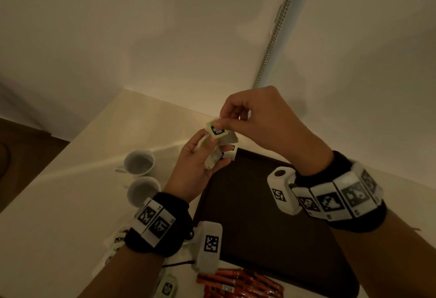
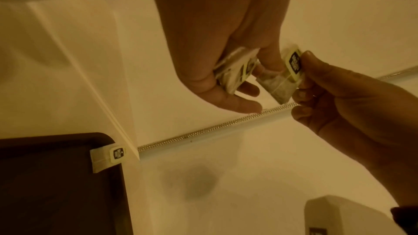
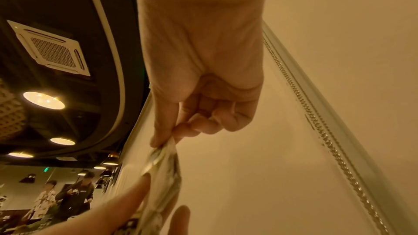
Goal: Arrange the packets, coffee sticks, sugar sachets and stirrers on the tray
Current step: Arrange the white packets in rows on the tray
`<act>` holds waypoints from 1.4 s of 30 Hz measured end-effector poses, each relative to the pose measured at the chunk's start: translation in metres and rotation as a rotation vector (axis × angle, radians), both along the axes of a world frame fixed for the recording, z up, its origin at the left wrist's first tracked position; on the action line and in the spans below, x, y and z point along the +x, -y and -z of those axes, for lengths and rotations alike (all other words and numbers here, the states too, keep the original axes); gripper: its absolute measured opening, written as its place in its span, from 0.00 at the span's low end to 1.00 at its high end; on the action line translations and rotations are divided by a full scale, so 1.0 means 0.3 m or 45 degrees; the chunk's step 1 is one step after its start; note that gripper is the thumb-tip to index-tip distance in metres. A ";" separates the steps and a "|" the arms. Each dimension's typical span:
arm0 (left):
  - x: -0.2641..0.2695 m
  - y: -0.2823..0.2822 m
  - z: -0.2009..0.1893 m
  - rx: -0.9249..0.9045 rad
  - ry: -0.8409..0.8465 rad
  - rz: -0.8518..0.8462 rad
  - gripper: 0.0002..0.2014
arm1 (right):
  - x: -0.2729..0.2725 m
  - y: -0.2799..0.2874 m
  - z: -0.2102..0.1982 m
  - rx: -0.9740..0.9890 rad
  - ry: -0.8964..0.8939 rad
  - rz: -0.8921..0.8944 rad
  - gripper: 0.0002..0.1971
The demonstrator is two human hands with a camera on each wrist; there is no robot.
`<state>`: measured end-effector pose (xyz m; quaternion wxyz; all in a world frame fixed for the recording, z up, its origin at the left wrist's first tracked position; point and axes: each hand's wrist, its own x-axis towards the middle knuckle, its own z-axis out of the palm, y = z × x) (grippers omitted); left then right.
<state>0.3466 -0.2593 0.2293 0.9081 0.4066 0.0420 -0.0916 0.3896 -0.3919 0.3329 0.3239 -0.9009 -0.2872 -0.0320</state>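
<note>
**Risk of a dropped or snagged tea packet above the tray**

Right hand point(image 1: 257, 123) pinching one pale, filmy tea packet with a green-and-black tag point(image 1: 218, 130) between thumb and forefinger, drawing it off a small bundle of similar pale packets point(image 2: 235, 71) gripped in the curled left hand point(image 1: 195, 163). Both raised above the far left corner of the dark brown rectangular tray point(image 1: 271, 227) on the cream tabletop point(image 1: 70, 179). One matching packet point(image 2: 106, 158) already lying at that far corner, overlapping the tray's rim.

Likely trouble: thin pinch on slippery film, so easy to let slip; strings or tags possibly tangled, pulling a second packet out of the bundle; loosening the left grip could spill the rest. Two white ceramic cups point(image 1: 139, 163) near the tray's left edge, exposed to a stray wrist. Orange-red coffee sticks point(image 1: 238, 283) heaped at the near edge, not yet arranged.
</note>
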 end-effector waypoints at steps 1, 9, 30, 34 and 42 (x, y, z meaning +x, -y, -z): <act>-0.003 0.005 -0.008 -0.011 0.017 0.005 0.10 | -0.003 0.003 -0.011 -0.023 0.023 0.014 0.10; -0.023 0.020 -0.047 -0.028 0.025 0.054 0.07 | -0.018 0.033 -0.061 -0.184 0.095 0.060 0.17; -0.033 0.066 -0.038 -0.015 -0.020 -0.017 0.07 | -0.016 0.073 -0.019 0.492 -0.425 0.167 0.04; -0.016 0.025 -0.009 -0.177 -0.185 -0.056 0.16 | 0.015 0.114 0.030 0.513 -0.457 0.212 0.00; 0.016 -0.086 0.021 -0.265 -0.226 -0.079 0.22 | 0.135 0.227 0.486 -0.062 -0.744 0.419 0.05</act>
